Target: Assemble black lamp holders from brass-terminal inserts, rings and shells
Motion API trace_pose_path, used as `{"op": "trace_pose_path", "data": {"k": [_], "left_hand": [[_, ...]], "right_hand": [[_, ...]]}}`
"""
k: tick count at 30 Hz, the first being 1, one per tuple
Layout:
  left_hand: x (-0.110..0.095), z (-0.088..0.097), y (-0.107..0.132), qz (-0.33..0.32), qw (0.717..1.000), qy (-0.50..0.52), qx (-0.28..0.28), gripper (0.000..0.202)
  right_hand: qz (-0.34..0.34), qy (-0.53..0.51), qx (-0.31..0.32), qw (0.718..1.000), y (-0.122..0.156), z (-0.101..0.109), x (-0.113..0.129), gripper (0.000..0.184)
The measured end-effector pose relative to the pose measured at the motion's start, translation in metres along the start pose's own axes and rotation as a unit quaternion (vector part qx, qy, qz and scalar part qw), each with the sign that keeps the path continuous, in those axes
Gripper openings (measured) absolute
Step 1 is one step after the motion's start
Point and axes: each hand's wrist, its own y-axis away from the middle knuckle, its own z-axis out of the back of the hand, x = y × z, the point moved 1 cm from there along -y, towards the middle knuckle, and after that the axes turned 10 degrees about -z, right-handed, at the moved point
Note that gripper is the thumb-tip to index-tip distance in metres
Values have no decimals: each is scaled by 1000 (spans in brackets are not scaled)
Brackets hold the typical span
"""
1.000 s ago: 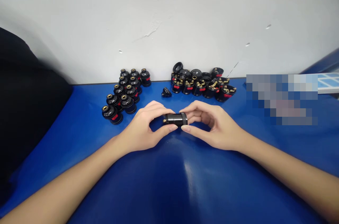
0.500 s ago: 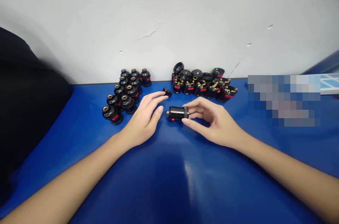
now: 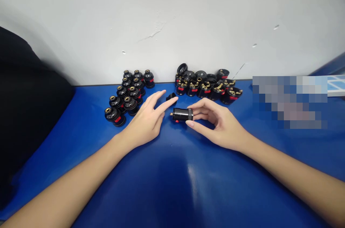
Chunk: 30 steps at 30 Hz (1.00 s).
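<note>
My right hand (image 3: 215, 124) grips a black lamp socket (image 3: 182, 114) by its ribbed end. The socket lies on its side, its brass tip pointing left and a small red switch on its near side. My left hand (image 3: 148, 116) has its fingers spread, and the index finger reaches to a small black cap (image 3: 170, 97). Whether that fingertip presses on the cap or is just above it, I cannot tell. No object shows in the left hand.
Several capped black sockets (image 3: 130, 105) stand in rows at left. At the back right are several open sockets (image 3: 206, 88) with brass contacts, and loose caps (image 3: 182, 69) among them. The blue table (image 3: 172, 185) meets a white wall (image 3: 172, 23). Dark cloth (image 3: 24, 106) hangs at left.
My left hand's fingers have spread apart, the index finger shifting right over the cap. The cap has turned and moved slightly nearer. My right hand and its socket are almost still.
</note>
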Motion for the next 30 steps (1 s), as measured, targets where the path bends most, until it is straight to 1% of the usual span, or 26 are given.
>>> {"op": "trace_pose_path", "data": {"k": [3,8,10,13,15,17,20,23,25,28,30], "left_hand": [[2,0,0,-4,1000,-4,2,46],[2,0,-1,-1,1000,-10,-11,45],[3,0,-2,-3,999,3,-33,41],[4,0,-3,-14,996,19,-86,32],[4,2,-4,-21,992,21,-120,27],[5,4,-5,-24,990,22,-140,25],[5,5,-6,-24,989,33,-145,24],[3,4,-6,-27,989,63,-131,23],[2,2,-5,-19,988,98,-114,29],[1,-1,-3,8,981,166,-105,50],[1,-2,-2,17,974,200,-108,60]], "right_hand": [[-1,-2,2,1000,0,0,1,31],[-1,-1,4,1000,0,-1,1,32],[-1,-1,6,1000,-1,0,0,32],[-1,-5,6,1000,-1,0,-1,30],[0,-8,-1,1000,0,0,-1,30],[4,-13,-13,1000,0,-1,-2,30],[15,-27,-29,999,0,-1,-2,29],[32,-41,-41,998,0,-1,-2,29],[42,-33,-39,998,1,-1,-3,31],[52,7,-21,998,1,0,-5,32],[58,28,-11,998,1,0,-6,32]]}}
